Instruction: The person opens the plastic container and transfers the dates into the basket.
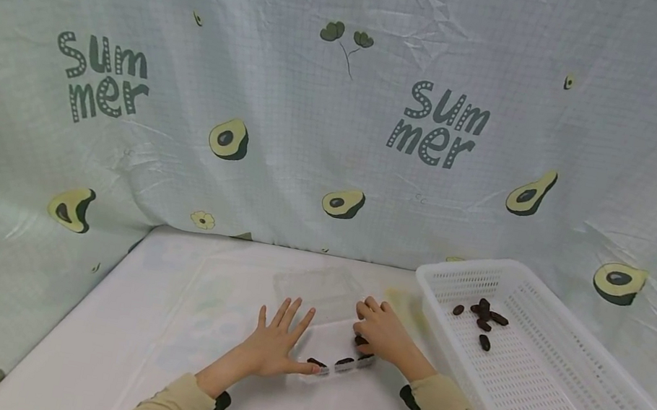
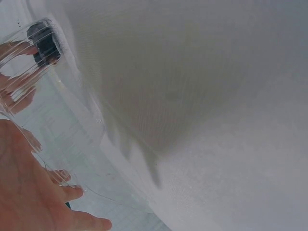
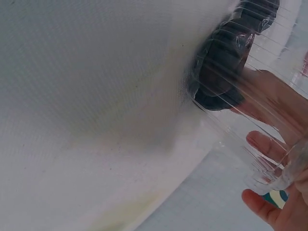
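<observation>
A clear plastic box (image 1: 325, 342) lies on the white table, its transparent lid (image 1: 313, 289) folded back behind it. Several dark dates (image 1: 344, 364) line the box's near side. My left hand (image 1: 275, 348) has its fingers spread at the box's left end, with the thumb along the near left corner. My right hand (image 1: 386, 334) reaches into the right end and pinches a date (image 1: 360, 341), partly hidden by its fingers. Through the clear wall, the right wrist view shows dark dates (image 3: 219, 72) against a finger. A date (image 2: 45, 42) also shows in the left wrist view.
A white perforated basket (image 1: 542, 378) stands to the right, close to my right forearm, with several loose dates (image 1: 484, 310) towards its far end. Behind the table hangs a pale curtain (image 1: 295, 96) printed with avocados and lettering.
</observation>
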The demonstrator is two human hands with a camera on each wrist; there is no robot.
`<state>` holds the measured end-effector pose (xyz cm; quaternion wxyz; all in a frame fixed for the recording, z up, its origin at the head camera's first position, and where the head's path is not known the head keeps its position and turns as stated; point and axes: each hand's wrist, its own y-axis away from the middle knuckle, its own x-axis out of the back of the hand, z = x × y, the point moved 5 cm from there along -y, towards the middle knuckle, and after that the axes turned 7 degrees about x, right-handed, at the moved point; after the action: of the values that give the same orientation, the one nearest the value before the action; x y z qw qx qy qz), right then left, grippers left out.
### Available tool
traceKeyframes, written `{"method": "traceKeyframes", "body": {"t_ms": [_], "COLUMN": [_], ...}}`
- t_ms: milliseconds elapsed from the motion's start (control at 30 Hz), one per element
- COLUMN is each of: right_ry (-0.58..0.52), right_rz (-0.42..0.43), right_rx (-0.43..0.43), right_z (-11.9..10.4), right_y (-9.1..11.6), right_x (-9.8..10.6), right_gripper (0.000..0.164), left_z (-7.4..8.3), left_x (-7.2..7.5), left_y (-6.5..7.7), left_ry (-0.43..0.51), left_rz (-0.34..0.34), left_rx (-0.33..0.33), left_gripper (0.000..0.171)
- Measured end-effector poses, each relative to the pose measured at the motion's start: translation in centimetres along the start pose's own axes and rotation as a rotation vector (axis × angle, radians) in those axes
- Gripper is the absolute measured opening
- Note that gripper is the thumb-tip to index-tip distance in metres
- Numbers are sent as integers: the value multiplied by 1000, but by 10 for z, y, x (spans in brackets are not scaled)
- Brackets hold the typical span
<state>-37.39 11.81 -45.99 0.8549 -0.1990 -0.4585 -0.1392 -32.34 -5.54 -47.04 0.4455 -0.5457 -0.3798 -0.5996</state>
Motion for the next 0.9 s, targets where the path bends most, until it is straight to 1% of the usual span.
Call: {"method": "traceKeyframes", "body": {"t_ms": [233,467,567,733,900], "right_ry": [-42,-86,-98,-89,-61], "right_rz": [90,111,128,167,221], "right_rx": [47,41,38,37,52], "right_z": [-2,0,1,1,1], "right_y": [-2,-2,-1,1,3], "right_x": [6,4,4,8,19], "right_gripper": [24,27,28,30,30], "left_z": [-1,-2,-2,-2,-1], "left_x": [1,0,-1,-2,-3], "left_y": [1,1,0,0,-1], "left_ry": [-3,3,5,0,-9], "left_rz": [6,17,11,1,-8], "left_rx": [3,-9,-7,1,4], "left_gripper": [97,98,98,98,99]}}
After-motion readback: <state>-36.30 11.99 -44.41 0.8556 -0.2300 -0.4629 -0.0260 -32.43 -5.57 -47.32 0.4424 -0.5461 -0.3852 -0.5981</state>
